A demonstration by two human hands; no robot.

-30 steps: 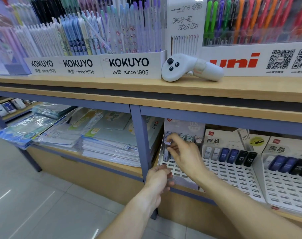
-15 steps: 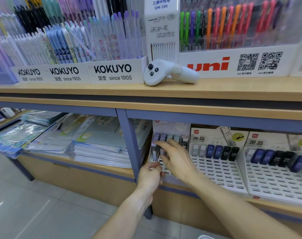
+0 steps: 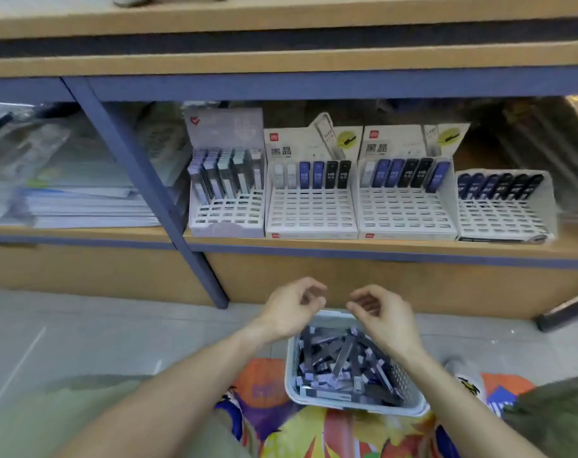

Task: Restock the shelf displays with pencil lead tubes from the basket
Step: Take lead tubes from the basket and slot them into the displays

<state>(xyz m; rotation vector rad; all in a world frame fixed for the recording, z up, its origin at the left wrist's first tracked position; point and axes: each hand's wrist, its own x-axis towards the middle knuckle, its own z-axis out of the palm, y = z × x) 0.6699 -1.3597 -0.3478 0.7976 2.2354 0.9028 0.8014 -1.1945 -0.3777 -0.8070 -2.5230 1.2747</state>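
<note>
A white plastic basket (image 3: 409, 396) sits low in front of me, heaped with purple and black pencil lead tubes (image 3: 342, 360). My left hand (image 3: 289, 310) and my right hand (image 3: 383, 317) hover over its far rim, fingers loosely curled, holding nothing. On the lower shelf stand several slotted displays: a grey one (image 3: 227, 223) at the left with a few rows of tubes, two white ones (image 3: 310, 214) (image 3: 406, 214) with one back row each, and a smaller one (image 3: 502, 218) at the right.
A blue steel post (image 3: 142, 180) divides the shelf; stacks of plastic folders (image 3: 72, 196) lie left of it. The wooden shelf edge (image 3: 380, 246) runs under the displays. A colourful patterned cloth (image 3: 314, 431) lies beneath the basket on the tiled floor.
The view has dropped from the upper shelves to the lower shelf and basket. Both hands have left the grey display and come down over the basket.
</note>
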